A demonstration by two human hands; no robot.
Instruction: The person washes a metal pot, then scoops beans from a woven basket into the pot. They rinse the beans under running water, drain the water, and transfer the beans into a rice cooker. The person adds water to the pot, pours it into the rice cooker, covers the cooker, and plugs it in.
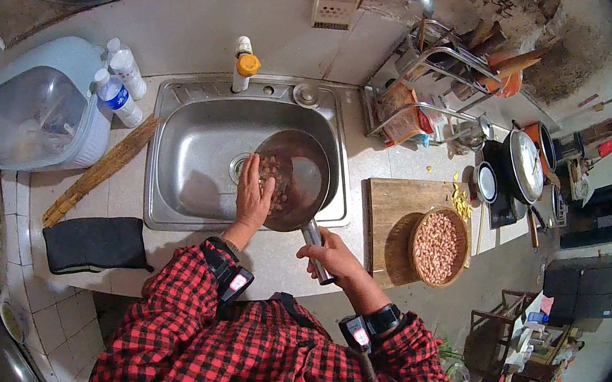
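A metal saucepan (308,176) is held over the right part of the stainless steel sink (186,140). My right hand (334,257) is closed around its metal handle (312,233). Dark reddish water fills much of the pan. Small brown pieces (280,193) gather along its left side; what they are, I cannot tell. My left hand (256,192) lies extended at the left rim beside these pieces, fingers nearly together and thumb apart. It grips nothing. Part of that rim is hidden behind the hand.
A wooden cutting board (393,204) at the right bears a basket (415,249) of pink peanuts (440,244) and yellow slices (461,202). Left of the sink are a straw brush (100,175), black cloth (96,245) and plastic bottles (118,98). The faucet (242,72) rises behind the sink.
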